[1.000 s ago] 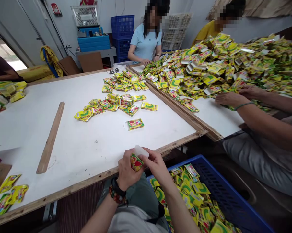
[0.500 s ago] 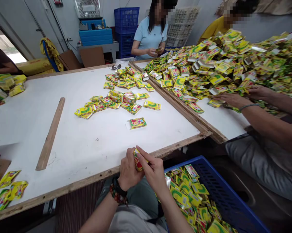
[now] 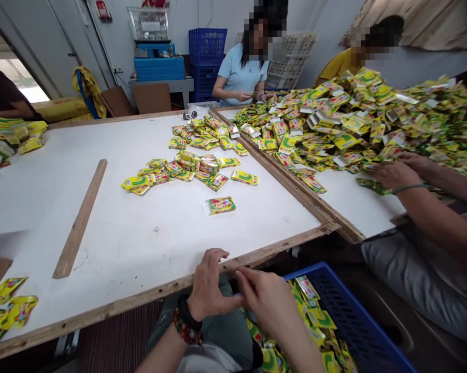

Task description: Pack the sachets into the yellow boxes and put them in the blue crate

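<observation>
At the table's near rim [image 3: 140, 301], the left hand [image 3: 208, 287] gapes wide; whether the right hand [image 3: 270, 298] holds anything is hidden. Bare tabletop [image 3: 179, 235] reaches a flapped box [image 3: 223, 205], boxes [image 3: 208, 165] heaped behind; a blue crate [image 3: 361, 311] sits below the rim.

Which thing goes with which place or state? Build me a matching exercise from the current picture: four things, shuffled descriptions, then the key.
Things
1. Wooden strip
2. Camera wearer's left hand
3. Blue basket
4. Lone box

Places or states
A. Below table level, with many small packs in it
B. Apart from the piles, a white flap sticking out at one end
C. Lying on the left part of the white tabletop
D. Beaded bracelet at its wrist

Pairs: 1-C, 2-D, 3-A, 4-B
</observation>
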The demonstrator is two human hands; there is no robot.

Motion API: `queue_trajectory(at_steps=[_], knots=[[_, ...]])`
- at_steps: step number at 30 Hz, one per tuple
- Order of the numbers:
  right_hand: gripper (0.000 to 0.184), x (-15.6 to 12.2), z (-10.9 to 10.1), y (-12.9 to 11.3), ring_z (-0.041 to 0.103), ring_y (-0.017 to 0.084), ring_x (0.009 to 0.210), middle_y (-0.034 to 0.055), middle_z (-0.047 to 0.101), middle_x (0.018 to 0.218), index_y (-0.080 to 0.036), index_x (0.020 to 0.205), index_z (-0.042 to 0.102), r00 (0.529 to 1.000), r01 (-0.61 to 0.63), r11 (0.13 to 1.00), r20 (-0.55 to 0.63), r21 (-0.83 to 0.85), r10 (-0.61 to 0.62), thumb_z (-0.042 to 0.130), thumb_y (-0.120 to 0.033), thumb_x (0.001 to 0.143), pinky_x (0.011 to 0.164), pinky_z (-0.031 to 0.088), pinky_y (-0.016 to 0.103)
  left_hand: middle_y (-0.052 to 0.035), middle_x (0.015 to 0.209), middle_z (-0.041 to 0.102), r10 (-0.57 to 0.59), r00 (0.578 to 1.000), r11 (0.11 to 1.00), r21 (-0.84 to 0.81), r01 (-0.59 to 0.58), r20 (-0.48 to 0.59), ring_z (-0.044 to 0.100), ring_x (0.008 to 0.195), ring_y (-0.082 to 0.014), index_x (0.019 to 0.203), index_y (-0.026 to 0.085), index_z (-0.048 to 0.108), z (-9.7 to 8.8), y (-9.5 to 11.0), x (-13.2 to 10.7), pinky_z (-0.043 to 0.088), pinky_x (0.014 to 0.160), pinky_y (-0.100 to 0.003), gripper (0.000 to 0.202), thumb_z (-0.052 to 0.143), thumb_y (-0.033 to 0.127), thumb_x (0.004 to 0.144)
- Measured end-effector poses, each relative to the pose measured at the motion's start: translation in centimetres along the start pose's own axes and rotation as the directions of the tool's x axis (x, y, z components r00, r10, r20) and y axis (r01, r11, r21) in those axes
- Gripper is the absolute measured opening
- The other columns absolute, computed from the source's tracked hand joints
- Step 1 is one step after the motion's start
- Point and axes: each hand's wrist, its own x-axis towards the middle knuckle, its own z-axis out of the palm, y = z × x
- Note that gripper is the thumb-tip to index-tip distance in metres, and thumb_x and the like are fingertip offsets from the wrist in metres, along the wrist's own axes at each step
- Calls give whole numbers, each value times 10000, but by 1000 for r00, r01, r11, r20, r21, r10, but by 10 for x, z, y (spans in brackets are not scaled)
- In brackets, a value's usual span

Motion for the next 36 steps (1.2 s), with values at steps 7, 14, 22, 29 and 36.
queue_trajectory(at_steps=[7, 14, 22, 29, 36], knots=[[728, 120, -3, 32, 341, 301, 1380, 178, 350, 1512, -175, 1441, 382, 995, 96, 978, 28, -183, -93, 413, 51, 750, 1047, 338, 482, -61, 896, 550, -169, 983, 980, -122, 159, -74, 541, 789, -177, 960, 193, 518, 1, 3, 6, 475, 691, -299, 201, 382, 341, 948], [691, 186, 11, 19, 516, 313, 1149, 192, 561, 1209, -105, 1348, 477, 973, 231, 971, 23, -51, -231, 613, -54, 672, 1016, 359, 484, -122, 1191, 561, -365, 903, 905, -316, 287, -225, 594, 1010, -205, 1212, 202, 487, 7, -9, 6, 528, 846, -358, 344, 361, 412, 971], [435, 50, 42, -19, 588, 236, 1020, 138, 546, 1133, -188, 1262, 512, 907, 376, 834, -344, 403, -243, 453, -106, 838, 858, 519, 362, -123, 1213, 544, -373, 881, 906, -319, 278, -291, 578, 1073, -227, 1395, 185, 239, 1, 9, 21, 485, 899, -358, 642, 518, 461, 888], [371, 7, 34, 1, 628, 263, 1022, 94, 675, 1119, -207, 1179, 638, 987, 142, 426, -96, 893, -129, 589, -294, 821, 858, 531, 371, -153, 1258, 504, -282, 918, 953, -186, 237, -278, 565, 1040, -230, 1359, 190, 200, 8, 9, 11, 467, 871, -363, 702, 610, 383, 824], [405, 21, 41, -14, 629, 202, 740, 40, 708, 732, -145, 799, 757, 975, -91, 6, 88, 996, 206, 667, -538, 756, 720, 511, 292, -122, 1154, 587, -205, 931, 977, -116, 177, -302, 625, 990, -236, 1215, 217, 330, 26, -6, -3, 510, 829, -363, 612, 671, 326, 719]])
